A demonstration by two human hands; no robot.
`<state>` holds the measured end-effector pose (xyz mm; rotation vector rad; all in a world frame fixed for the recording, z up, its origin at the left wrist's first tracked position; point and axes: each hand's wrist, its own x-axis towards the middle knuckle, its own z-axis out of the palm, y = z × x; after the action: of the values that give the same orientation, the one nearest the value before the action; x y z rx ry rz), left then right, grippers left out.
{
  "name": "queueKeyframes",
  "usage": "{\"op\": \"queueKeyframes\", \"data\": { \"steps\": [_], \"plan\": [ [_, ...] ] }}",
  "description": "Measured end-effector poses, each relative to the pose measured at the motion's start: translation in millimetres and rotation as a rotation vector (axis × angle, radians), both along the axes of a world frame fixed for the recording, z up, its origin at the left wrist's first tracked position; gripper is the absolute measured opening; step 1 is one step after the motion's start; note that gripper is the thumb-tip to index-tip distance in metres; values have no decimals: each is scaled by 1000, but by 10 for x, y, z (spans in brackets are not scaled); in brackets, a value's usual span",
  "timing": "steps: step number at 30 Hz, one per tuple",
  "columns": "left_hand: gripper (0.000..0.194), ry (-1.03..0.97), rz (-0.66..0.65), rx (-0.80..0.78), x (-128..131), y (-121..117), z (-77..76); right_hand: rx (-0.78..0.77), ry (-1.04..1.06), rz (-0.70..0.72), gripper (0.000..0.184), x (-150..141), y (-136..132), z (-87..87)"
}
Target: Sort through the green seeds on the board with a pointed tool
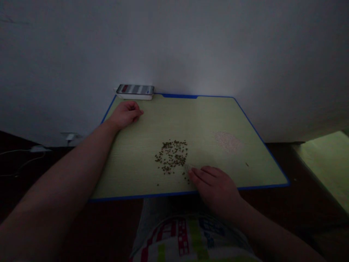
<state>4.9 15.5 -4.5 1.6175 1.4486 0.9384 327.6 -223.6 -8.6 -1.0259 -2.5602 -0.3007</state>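
Observation:
A small green table (141,153) with a blue rim stands against a pale wall. Several small dark seeds (172,156) lie scattered in a loose pile near its middle. A faint patch of pale grains (228,142) lies to the right of them. My right hand (215,187) rests at the table's near edge, fingers together and pointing left, their tips touching the lower right edge of the dark pile. My left hand (125,113) lies on the far left corner of the table, fingers curled loosely, nothing visible in it.
A phone (135,89) lies on a white box at the table's far left corner by the wall. A single dark seed (247,164) sits apart at the right. Another green surface (327,163) shows at the right. Cables (35,150) lie on the dark floor at left.

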Motion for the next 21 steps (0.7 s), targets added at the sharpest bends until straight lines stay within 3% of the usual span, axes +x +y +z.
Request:
{"op": "queueKeyframes", "data": {
  "steps": [10,21],
  "plan": [
    [23,6,-3,-9,16,-2,16,-6,-134,-236,34,283,452,-14],
    [22,-24,-23,31,-52,62,-82,-3,-22,65,31,73,307,51]
  ]
}}
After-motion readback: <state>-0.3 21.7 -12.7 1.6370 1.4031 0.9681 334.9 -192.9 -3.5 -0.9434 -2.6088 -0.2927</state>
